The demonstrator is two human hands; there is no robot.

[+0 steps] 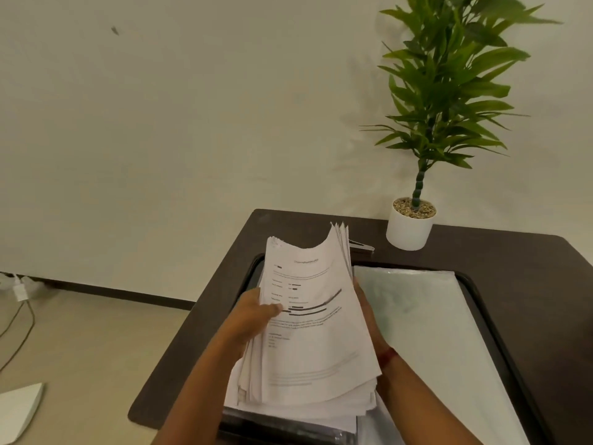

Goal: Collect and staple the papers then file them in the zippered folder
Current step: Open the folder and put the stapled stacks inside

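Your left hand (253,316) is gripping the thick, curling stack of printed papers (314,332), thumb on top. Your right hand (369,319) is clasping the opposite edge, above the open black zippered folder (492,335) on the dark table (529,268).

My left hand (253,316) pinches the paper stack (314,342) with the thumb on top, my right hand (369,319) holds the opposite edge, both forearms extended forward.
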